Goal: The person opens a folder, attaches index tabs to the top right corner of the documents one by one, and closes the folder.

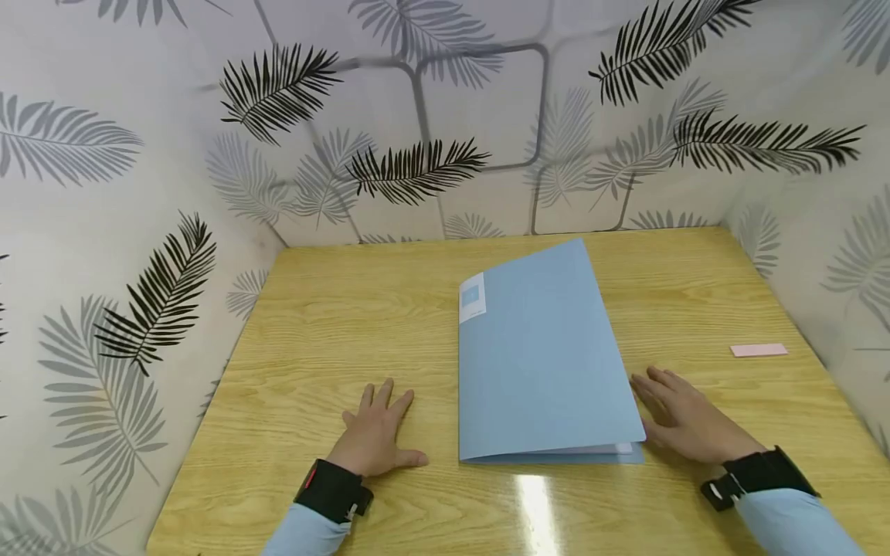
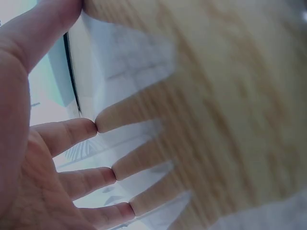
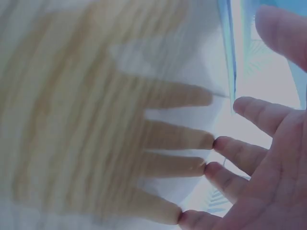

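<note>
A light blue folder point(image 1: 542, 363) lies on the wooden table point(image 1: 348, 301), its front cover lifted a little along the right side. White paper shows inside at the bottom right corner, and a white label point(image 1: 472, 298) sits at the upper left of the cover. My right hand point(image 1: 691, 421) is at the folder's right edge, thumb beside the lower corner, with fingertips on the tabletop in the right wrist view. To the left of the folder, my left hand point(image 1: 373, 436) rests on the table with fingers spread. The left wrist view shows its fingertips point(image 2: 122, 211) meeting their reflections in the glossy surface.
A thin pink strip point(image 1: 759, 350) lies on the table at the right, beyond my right hand. Leaf-patterned cloth point(image 1: 445, 116) hangs behind the table and along both sides. A bright glare spot point(image 1: 535, 510) shows on the table below the folder.
</note>
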Motion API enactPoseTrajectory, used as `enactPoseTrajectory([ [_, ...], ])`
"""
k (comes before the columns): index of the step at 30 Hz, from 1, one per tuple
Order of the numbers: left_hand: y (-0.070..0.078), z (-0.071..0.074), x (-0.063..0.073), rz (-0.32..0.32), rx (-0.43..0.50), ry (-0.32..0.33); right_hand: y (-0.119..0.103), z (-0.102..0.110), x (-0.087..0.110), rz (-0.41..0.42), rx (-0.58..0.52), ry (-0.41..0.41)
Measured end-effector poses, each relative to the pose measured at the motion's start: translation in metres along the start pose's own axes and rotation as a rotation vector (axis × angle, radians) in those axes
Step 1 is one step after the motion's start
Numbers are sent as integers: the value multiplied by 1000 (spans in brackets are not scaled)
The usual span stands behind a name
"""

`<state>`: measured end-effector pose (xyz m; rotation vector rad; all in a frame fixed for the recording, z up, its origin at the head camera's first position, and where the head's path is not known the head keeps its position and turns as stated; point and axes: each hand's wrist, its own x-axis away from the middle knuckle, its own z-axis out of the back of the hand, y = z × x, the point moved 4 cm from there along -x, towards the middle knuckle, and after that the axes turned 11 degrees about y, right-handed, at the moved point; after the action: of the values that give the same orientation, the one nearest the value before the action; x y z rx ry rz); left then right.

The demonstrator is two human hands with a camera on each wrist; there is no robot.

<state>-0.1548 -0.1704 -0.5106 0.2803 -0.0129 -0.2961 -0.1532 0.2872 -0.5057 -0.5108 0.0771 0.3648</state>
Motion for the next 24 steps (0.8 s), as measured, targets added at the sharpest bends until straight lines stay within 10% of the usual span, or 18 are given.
enactPoseTrajectory([
  [11,7,-1,5,2,85,4,-39,4,-14,23,-145,40],
  [24,75,1,5,-249,232,89,-77,-6,-20,83,-229,61],
])
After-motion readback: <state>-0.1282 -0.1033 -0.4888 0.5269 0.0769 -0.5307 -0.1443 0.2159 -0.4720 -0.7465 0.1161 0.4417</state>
